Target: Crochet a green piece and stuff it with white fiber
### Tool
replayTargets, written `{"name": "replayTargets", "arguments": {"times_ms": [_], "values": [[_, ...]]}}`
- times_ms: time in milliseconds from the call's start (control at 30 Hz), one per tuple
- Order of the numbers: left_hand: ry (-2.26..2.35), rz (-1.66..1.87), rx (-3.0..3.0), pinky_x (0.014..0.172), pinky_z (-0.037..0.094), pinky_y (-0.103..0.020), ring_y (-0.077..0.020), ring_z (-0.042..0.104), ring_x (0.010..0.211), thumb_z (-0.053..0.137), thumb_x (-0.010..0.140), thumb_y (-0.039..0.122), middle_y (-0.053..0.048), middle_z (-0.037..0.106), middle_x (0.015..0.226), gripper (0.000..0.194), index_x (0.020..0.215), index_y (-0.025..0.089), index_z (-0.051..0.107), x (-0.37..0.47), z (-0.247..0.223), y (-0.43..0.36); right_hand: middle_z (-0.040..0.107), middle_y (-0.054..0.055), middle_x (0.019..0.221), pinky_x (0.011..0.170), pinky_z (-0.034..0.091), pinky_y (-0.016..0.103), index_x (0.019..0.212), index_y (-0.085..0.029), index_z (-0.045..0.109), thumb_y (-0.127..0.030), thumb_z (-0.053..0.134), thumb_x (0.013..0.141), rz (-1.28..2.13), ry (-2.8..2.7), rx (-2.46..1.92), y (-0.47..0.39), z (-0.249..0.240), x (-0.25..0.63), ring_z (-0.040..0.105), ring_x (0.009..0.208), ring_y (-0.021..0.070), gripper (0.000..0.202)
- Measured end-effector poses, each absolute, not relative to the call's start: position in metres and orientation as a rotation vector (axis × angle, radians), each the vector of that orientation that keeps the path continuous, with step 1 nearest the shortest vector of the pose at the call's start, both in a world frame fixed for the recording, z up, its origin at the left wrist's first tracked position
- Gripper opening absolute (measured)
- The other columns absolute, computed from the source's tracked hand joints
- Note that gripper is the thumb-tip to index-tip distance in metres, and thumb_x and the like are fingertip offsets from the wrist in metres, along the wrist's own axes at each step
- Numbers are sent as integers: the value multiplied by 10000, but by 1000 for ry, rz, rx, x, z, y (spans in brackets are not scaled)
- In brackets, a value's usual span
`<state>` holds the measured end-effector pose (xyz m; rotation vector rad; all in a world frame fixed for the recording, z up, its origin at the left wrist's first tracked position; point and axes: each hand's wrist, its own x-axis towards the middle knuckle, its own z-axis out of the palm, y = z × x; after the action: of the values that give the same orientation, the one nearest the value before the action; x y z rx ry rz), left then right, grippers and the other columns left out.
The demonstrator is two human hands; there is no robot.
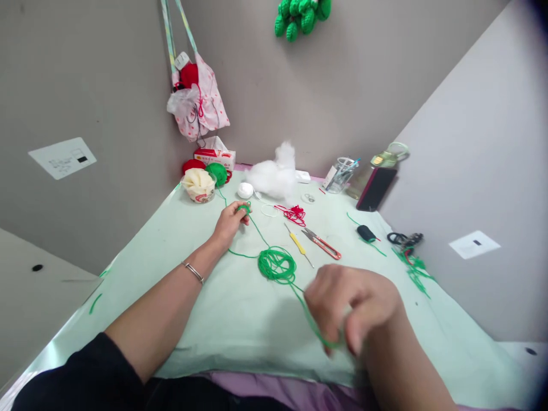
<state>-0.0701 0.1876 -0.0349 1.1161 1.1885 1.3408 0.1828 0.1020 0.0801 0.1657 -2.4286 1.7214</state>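
Note:
A loose coil of green yarn point(277, 265) lies on the pale green tabletop point(231, 308). My left hand point(233, 220) rests beyond it to the left, its fingers closed on a small green crocheted piece point(244, 209); a strand runs from there to the coil. Nearer to me on the right, my right hand point(351, 302) is raised, blurred by motion, with its fingers curled round green yarn that stretches from the coil. A yellow-handled crochet hook point(297, 242) and orange thread snips point(323, 244) lie between the hands, further back.
Behind are white stuffing point(274, 174), red yarn point(294, 214), a green yarn ball point(217, 174) and a tub point(199, 185). A glass jar point(340, 176), a leaning phone point(377, 188) and a bottle point(385, 157) stand back right. Green scraps point(415, 265) lie at the right edge.

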Motion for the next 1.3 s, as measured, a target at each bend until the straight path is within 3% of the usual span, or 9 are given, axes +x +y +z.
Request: {"name": "replayTargets", "arguments": {"times_ms": [67,100,200,300,467,733,867,1167,1300], "values": [[1151,1294,1160,911,596,-472,-256,680,1089,654,983,363,-114,658,1301,377,1306,171,623,-65,-32,182,763,95,899,815,523,300,900,-197,764,-348,563,1019,1440,-2429,-497,104,75,176,694,853,195,278],[1131,1266,1188,906,598,-468,-253,682,1080,654,983,363,-113,661,1292,372,1300,169,626,-62,-30,178,753,73,883,770,510,298,883,-204,755,-335,562,1013,1238,-2323,-796,107,69,173,673,813,188,267],[1075,1167,1275,865,607,-437,-233,694,1019,652,985,364,-101,683,1227,338,1255,161,643,-50,-26,165,742,59,918,763,484,315,981,-202,745,-242,645,922,881,-1987,-1161,118,45,160,655,807,192,123],[1028,1082,1342,769,609,-370,-186,695,873,650,988,358,-67,707,1079,274,1163,148,666,-39,-23,154,725,51,962,761,491,321,1179,-217,702,-242,634,905,858,-1881,-1165,129,23,150,634,771,174,283],[988,1021,1376,632,567,-285,-120,625,655,649,992,337,0,673,845,208,1048,139,676,-30,-22,146,693,53,930,779,494,325,913,-202,710,-257,643,863,929,-1742,-1122,136,12,145,597,776,167,100],[1076,1102,1237,848,611,-427,-227,696,1001,648,987,368,-99,685,1215,337,1252,161,643,-42,-34,160,502,-29,651,611,506,318,784,-204,623,-526,662,816,1374,-1724,-884,128,36,162,472,568,123,325],[1057,1111,1199,858,608,-433,-231,695,1011,646,988,372,-101,684,1223,343,1259,161,641,-40,-34,158,516,-37,690,601,444,285,898,-210,614,-466,648,864,1208,-1654,-988,133,31,161,453,576,114,261],[1011,1075,1237,648,581,-294,-135,652,714,641,996,349,-26,690,928,233,1098,141,667,-22,-27,140,565,-14,693,634,342,285,730,-203,635,-274,678,788,844,-1746,-1207,134,8,139,471,667,147,101],[1053,1062,1230,734,608,-345,-172,689,838,653,987,342,-60,705,1053,254,1151,148,667,-23,-29,147,530,-23,656,636,346,283,656,-203,608,-204,608,754,838,-1744,-1165,131,15,139,465,657,142,98]]}}
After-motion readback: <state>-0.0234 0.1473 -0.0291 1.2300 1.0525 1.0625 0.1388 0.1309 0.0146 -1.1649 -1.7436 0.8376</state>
